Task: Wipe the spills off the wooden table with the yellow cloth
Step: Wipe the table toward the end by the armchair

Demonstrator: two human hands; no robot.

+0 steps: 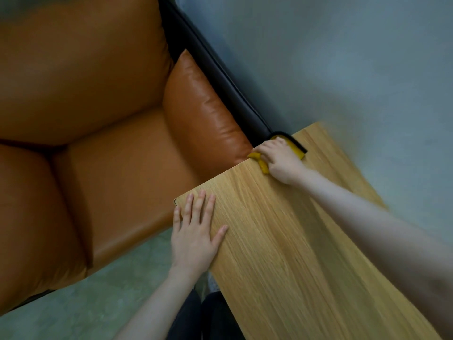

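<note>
A light wooden table [282, 241] runs from the lower right up toward the centre. The yellow cloth [262, 163], edged in black, lies bunched at the table's far corner beside the sofa. My right hand [279, 160] presses down on the cloth with fingers curled over it, arm stretched across the tabletop. Flat on the table's near left corner rests my left hand [196, 231], fingers spread and holding nothing. No spill is visible on the wood.
An orange leather sofa [98, 119] with a black frame [220, 77] fills the left, its armrest against the table's far edge. Grey-green floor [343, 57] surrounds the table. My dark-clothed legs [201, 315] are at the table's near edge.
</note>
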